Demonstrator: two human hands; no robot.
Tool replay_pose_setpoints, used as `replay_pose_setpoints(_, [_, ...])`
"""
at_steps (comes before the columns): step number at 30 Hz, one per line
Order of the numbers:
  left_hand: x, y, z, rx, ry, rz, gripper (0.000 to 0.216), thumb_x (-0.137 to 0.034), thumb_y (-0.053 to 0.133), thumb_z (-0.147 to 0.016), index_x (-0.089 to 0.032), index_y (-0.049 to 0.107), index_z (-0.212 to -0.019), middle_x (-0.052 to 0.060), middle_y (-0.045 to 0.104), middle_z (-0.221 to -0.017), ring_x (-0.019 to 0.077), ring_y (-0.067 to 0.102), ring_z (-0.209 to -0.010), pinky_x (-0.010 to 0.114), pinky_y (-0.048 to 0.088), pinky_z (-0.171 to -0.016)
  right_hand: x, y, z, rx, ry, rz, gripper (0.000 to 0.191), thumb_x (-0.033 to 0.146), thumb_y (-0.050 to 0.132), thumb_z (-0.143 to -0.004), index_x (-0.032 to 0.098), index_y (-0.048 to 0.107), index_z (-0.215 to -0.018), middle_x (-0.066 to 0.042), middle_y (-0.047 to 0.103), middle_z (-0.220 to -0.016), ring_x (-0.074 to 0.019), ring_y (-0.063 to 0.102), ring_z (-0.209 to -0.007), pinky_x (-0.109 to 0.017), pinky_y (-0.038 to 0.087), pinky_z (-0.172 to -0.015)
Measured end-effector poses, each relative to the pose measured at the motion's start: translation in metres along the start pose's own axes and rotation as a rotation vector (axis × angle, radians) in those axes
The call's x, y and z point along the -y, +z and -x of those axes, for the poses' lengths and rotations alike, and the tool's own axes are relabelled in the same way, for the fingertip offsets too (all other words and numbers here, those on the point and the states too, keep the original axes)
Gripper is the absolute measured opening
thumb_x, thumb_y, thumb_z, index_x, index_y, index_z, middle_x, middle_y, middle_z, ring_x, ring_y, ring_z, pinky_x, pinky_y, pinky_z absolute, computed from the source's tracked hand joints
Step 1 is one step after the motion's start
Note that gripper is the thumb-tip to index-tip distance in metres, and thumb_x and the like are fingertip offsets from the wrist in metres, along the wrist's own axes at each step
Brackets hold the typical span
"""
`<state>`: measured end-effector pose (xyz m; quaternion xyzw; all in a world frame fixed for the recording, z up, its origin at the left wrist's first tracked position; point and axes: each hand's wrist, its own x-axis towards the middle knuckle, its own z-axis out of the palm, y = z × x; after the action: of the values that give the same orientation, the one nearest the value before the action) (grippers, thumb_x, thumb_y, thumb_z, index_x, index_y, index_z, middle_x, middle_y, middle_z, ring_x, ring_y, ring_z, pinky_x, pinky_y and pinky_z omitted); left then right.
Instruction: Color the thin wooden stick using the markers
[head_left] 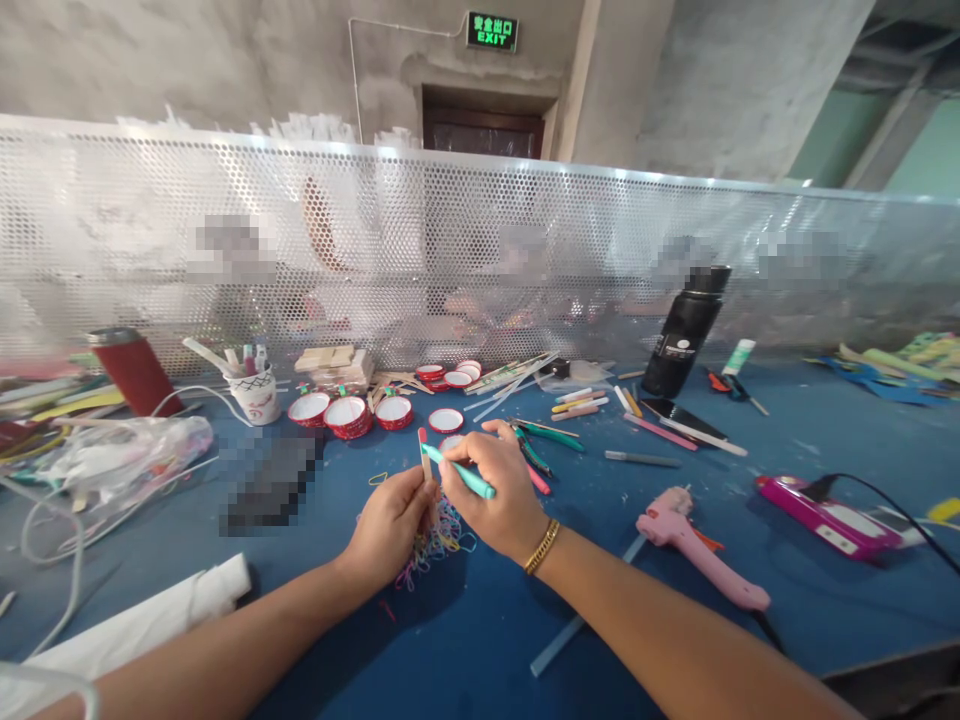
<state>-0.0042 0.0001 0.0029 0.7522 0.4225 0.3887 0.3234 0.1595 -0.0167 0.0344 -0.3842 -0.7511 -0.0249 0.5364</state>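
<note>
In the middle of the head view, my left hand (394,520) pinches a wooden craft stick (427,464) upright; the stick's top end is red. My right hand (499,485) is closed around a teal marker pen (469,477). The pen's tip touches or nearly touches the stick just below the red part. Beneath both hands lies a pile of colourful rubber bands (442,535), partly covered by them. Just beyond the hands are round red-rimmed white lids (446,420) and green-handled pliers (551,434).
A pink glue gun (697,550) and a magenta power strip (829,520) lie to the right. Behind stand a black bottle (684,335), a red tumbler (139,372) and a paper cup (255,395) of pens. A perforated metal screen (585,260) closes off the table's far side.
</note>
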Motion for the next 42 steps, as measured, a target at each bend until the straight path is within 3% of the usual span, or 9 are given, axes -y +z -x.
replay_pose_setpoints(8, [-0.0018, -0.0011, 0.0003, -0.002, -0.001, -0.011, 0.042, -0.045, 0.039, -0.096, -0.019, 0.048, -0.065, -0.003, 0.052, -0.055, 0.0113, 0.046, -0.052, 0.022, 0.035, -0.053, -0.0022, -0.0003, -0.0007, -0.041, 0.016, 0.055, 0.009, 0.023, 0.055, -0.088, 0.022, 0.055, -0.079, 0.003, 0.064, -0.070, -0.0139, 0.058, -0.068, -0.039, 0.034, -0.098])
replay_pose_setpoints(15, [-0.0004, 0.0000, 0.0002, -0.009, -0.009, 0.003, 0.041, -0.047, 0.040, -0.095, -0.019, 0.047, -0.065, -0.003, 0.051, -0.054, 0.0117, 0.046, -0.050, 0.023, 0.034, -0.051, 0.0012, -0.0014, 0.0001, 0.006, -0.001, 0.022, 0.009, 0.022, 0.055, -0.087, 0.023, 0.054, -0.079, 0.005, 0.064, -0.069, -0.0133, 0.058, -0.068, -0.041, 0.031, -0.102])
replay_pose_setpoints(22, [-0.0014, -0.0007, -0.0004, -0.017, 0.029, 0.007, 0.041, -0.045, 0.041, -0.095, -0.019, 0.048, -0.065, -0.003, 0.052, -0.055, 0.0110, 0.046, -0.051, 0.023, 0.034, -0.053, -0.0008, -0.0021, -0.0006, -0.069, -0.032, 0.023, 0.012, 0.020, 0.054, -0.084, 0.023, 0.051, -0.073, 0.003, 0.058, -0.063, -0.0148, 0.053, -0.063, -0.037, 0.041, -0.087])
replay_pose_setpoints(27, [0.0023, 0.0015, -0.0012, -0.014, 0.002, 0.059, 0.041, -0.048, 0.042, -0.094, -0.019, 0.049, -0.068, -0.004, 0.050, -0.055, 0.0112, 0.045, -0.052, 0.022, 0.033, -0.052, 0.0009, 0.0001, 0.0031, -0.025, -0.048, -0.004, 0.010, 0.022, 0.052, -0.085, 0.023, 0.052, -0.075, 0.001, 0.059, -0.068, -0.0155, 0.056, -0.068, -0.029, 0.041, -0.068])
replay_pose_setpoints(42, [0.0014, 0.0011, 0.0000, -0.022, 0.015, 0.015, 0.041, -0.049, 0.042, -0.094, -0.019, 0.050, -0.067, -0.003, 0.050, -0.055, 0.0121, 0.044, -0.053, 0.023, 0.032, -0.053, -0.0011, 0.0032, 0.0052, 0.004, -0.040, -0.001, 0.009, 0.023, 0.052, -0.087, 0.022, 0.055, -0.079, 0.000, 0.062, -0.071, -0.0155, 0.059, -0.071, -0.028, 0.044, -0.068])
